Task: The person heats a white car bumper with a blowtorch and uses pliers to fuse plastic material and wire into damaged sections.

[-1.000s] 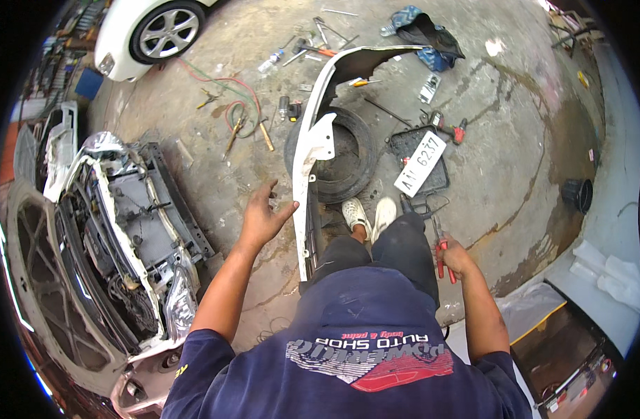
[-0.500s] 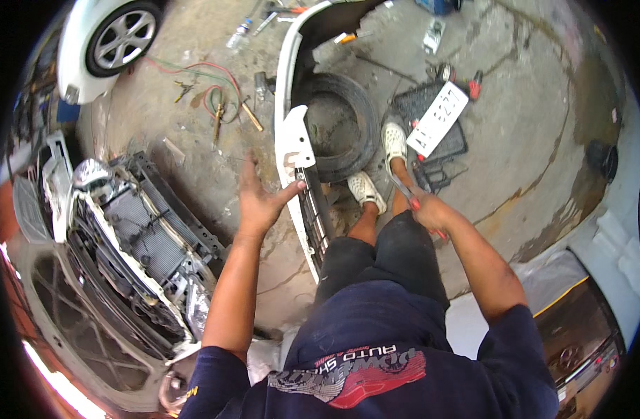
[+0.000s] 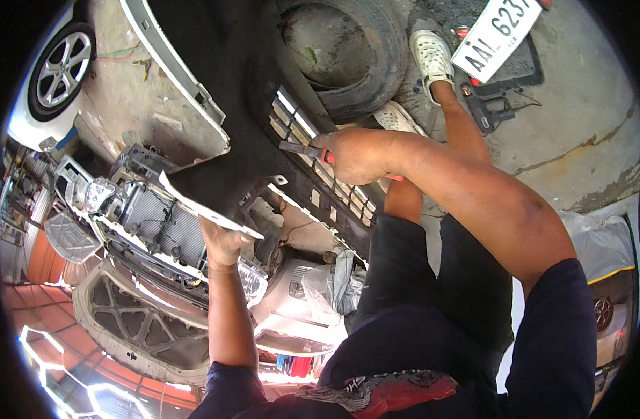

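Note:
A car bumper [image 3: 246, 91], black on its inner face with a white outer edge, is tilted up in front of me. My left hand [image 3: 226, 244] grips its white-edged end, thumb along the edge and most fingers hidden behind it. In my right hand [image 3: 362, 157] is a pair of red-handled pliers [image 3: 299, 148], their metal jaws pointing left over the bumper's slatted grille opening [image 3: 323, 167]. Whether the jaws touch the grille I cannot tell.
A tire [image 3: 386, 63] lies on the floor beyond the bumper. Right of it are a black case [image 3: 519, 70], a licence plate [image 3: 495, 38] and a dark gun-shaped tool [image 3: 488, 110]. At left stands a car front with its radiator exposed [image 3: 152, 220]; a white car's wheel [image 3: 61, 70] is behind.
The bumper has been tilted up, its dark inner face now showing. My left hand has closed on its end. My right hand has brought the pliers left, over the grille.

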Demonstrator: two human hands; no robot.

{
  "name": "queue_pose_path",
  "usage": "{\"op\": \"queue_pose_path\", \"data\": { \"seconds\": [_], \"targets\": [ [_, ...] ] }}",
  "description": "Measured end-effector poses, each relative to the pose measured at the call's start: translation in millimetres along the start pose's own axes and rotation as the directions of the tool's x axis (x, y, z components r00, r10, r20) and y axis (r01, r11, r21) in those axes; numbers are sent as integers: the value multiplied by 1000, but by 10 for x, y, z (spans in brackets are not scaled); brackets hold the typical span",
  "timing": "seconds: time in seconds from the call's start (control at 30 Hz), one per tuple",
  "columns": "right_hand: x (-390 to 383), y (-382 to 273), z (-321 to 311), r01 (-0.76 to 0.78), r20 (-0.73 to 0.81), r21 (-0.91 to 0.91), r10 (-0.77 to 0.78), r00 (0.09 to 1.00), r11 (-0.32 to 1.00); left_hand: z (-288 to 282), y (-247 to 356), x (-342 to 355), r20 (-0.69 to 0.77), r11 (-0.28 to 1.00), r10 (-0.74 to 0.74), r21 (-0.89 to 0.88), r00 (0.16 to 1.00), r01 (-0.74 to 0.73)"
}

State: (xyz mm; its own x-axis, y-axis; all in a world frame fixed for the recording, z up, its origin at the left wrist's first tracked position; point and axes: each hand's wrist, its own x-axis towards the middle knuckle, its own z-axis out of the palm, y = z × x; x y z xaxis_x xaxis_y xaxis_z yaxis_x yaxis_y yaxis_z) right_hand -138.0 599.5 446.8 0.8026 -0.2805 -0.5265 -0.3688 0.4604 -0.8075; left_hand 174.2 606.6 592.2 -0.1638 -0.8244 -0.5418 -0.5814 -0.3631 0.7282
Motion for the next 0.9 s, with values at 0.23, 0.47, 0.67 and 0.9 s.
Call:
{"op": "queue_pose_path", "data": {
  "seconds": [0.23,0.47,0.67,0.9],
  "targets": [
    [186,-388,-500,38,67,7,-38,997,999,256,22,153,-90,989,-148,-26,985,146],
    [599,-431,-612,19,184,-173,13,983,985,723,148,305,-286,926,-262,-344,922,157],
    [536,-746,-824,-126,192,-107,145,971,986,875,-155,165,-364,984,-163,-124,917,126],
    [576,-1084,-942,-128,218,-179,166,962,976,967,-177,170,-443,992,-128,-72,887,106]
  ]
}}
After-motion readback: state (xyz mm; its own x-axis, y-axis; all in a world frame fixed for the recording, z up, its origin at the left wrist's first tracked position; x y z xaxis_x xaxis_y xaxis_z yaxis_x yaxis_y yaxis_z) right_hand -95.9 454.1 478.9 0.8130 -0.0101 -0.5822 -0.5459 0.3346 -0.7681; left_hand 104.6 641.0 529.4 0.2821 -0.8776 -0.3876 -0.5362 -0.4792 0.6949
